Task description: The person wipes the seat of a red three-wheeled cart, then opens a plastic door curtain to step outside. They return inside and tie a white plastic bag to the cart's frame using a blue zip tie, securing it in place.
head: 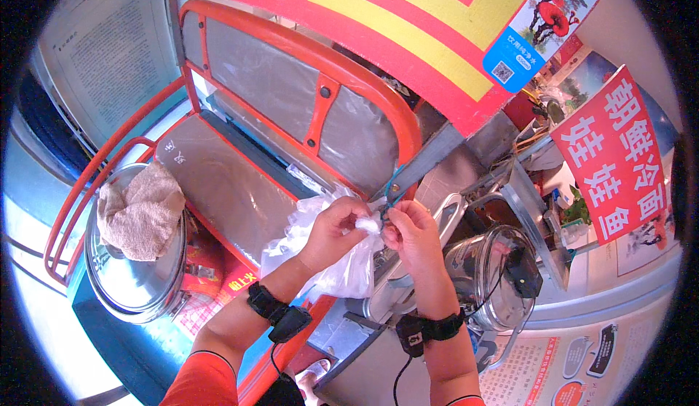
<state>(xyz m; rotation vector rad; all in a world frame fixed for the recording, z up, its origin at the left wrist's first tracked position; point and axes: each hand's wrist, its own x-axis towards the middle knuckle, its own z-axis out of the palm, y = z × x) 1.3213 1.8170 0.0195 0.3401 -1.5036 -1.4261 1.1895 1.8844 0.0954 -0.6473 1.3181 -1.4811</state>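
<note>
A bundle of thin white plastic bags hangs from a grey metal bar, at the edge of a seat with a red tubular frame. My left hand pinches the bunched top of the bags between thumb and fingers. Close beside it, my right hand has its fingertips together at a teal cord looped around the bar. Whether those fingertips also hold some plastic is hidden. Black straps with small devices circle both forearms.
At left, a tan towel lies on a lidded metal pot. A grey seat cushion and red-framed backrest stand ahead. A red-and-yellow sign overhangs the top. Right are a shiny cylindrical vessel and a red sign.
</note>
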